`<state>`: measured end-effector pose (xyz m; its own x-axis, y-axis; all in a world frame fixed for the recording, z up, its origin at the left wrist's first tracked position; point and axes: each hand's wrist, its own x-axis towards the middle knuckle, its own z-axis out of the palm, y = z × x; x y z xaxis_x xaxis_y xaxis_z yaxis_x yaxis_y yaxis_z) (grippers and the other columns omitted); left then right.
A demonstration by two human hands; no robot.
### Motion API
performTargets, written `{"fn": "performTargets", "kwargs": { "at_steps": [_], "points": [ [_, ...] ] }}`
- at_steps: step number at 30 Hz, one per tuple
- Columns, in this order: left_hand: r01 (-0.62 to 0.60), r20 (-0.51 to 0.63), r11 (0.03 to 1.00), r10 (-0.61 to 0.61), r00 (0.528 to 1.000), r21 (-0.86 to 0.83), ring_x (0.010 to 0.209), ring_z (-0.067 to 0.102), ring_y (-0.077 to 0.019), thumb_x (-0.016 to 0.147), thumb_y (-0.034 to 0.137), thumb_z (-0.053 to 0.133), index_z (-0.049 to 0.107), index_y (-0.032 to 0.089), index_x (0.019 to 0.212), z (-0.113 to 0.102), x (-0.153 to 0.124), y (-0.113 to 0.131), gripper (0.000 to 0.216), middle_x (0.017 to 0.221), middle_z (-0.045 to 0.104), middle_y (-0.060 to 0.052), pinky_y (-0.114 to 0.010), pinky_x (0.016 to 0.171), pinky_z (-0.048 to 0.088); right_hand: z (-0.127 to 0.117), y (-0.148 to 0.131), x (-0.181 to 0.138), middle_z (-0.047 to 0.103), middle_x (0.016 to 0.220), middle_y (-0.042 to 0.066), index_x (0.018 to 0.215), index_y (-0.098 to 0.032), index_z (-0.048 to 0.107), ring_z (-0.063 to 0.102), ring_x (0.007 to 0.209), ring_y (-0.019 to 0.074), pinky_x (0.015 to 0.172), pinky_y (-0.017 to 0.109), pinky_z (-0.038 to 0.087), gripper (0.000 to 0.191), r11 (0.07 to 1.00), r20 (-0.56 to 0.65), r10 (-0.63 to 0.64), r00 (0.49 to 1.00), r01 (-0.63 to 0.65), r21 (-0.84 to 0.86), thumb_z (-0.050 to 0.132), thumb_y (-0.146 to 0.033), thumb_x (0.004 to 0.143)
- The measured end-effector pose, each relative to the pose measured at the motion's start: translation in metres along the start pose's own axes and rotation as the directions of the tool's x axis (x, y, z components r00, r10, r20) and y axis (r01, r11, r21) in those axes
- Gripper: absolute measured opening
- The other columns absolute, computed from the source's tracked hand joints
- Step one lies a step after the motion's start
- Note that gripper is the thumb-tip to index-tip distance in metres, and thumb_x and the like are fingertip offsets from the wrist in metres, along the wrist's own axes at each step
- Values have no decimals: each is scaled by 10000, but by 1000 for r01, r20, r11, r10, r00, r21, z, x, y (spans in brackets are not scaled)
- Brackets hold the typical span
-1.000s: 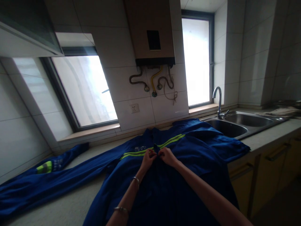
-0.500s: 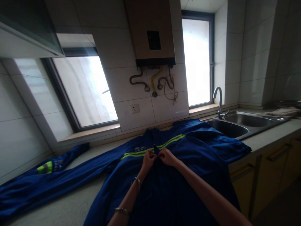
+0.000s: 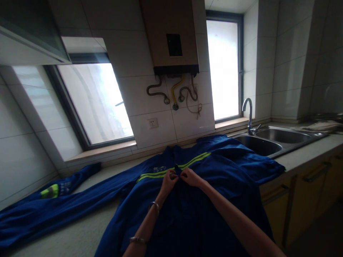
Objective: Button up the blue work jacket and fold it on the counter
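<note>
A blue work jacket (image 3: 225,192) with yellow-green stripes across the chest lies spread on the counter, its lower part hanging over the front edge. One sleeve stretches out to the left, and the other lies bunched near the sink. My left hand (image 3: 169,180) pinches the jacket's front opening just below the chest stripe. Close beside it, my right hand (image 3: 190,177) pinches the other side of the same opening. Both sets of fingertips nearly meet; whether a button or a zip sits between them is too small to make out. Two bracelets circle my left forearm.
A double steel sink (image 3: 285,135) with a tap (image 3: 249,116) is set into the counter (image 3: 88,221) at the right. On the wall hangs a water heater (image 3: 174,39) with pipes beneath it. A cloth (image 3: 318,126) lies beyond the sink, and yellow cabinets (image 3: 308,200) stand below.
Hardly anything differs. Both hands keep their pinch at the jacket's front, and the whole view has shifted very slightly.
</note>
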<state>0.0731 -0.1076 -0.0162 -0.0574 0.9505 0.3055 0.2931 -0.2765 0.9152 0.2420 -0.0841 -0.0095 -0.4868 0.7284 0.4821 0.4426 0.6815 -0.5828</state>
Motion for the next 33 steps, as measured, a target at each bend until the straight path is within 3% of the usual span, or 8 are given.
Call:
{"fn": "performTargets", "kwargs": {
  "at_steps": [5,12,17,25,33],
  "points": [
    [-7,75,1000,8,997,-12,708,646,-203,492,148,719,504,180,891,0,0,-1,454,696,656,11,-316,691,471,3,5,0,596,766,53,757,-124,662,529,728,153,673,232,395,111,1000,-11,3,1000,-3,-27,555,-98,772],
    [-40,61,999,39,997,2,741,642,-197,518,140,690,478,189,862,0,-2,-1,408,712,644,17,-339,757,469,2,2,-1,606,774,45,755,-123,662,529,735,147,690,230,405,140,1000,14,11,1000,-11,16,532,-76,779],
    [-31,47,999,30,998,11,747,655,-206,526,136,685,456,195,850,-1,-3,-1,401,732,656,9,-345,756,484,-2,-3,-4,616,766,34,793,-138,692,549,754,150,692,228,417,89,1000,-23,6,1000,-6,26,621,-119,742],
    [-44,62,998,41,997,43,766,644,-208,511,103,677,450,194,834,-1,-1,-1,405,738,639,7,-335,735,486,3,6,-1,624,621,-2,749,-135,701,571,589,110,553,181,406,157,973,40,102,994,-108,203,556,-74,755],
    [-135,161,986,118,980,98,850,641,-225,596,143,629,530,173,898,-3,-2,1,320,835,658,-36,-340,748,496,10,7,0,609,667,-6,875,-135,646,537,600,117,561,194,385,198,988,-132,106,986,-89,126,612,-91,684]
  ]
}}
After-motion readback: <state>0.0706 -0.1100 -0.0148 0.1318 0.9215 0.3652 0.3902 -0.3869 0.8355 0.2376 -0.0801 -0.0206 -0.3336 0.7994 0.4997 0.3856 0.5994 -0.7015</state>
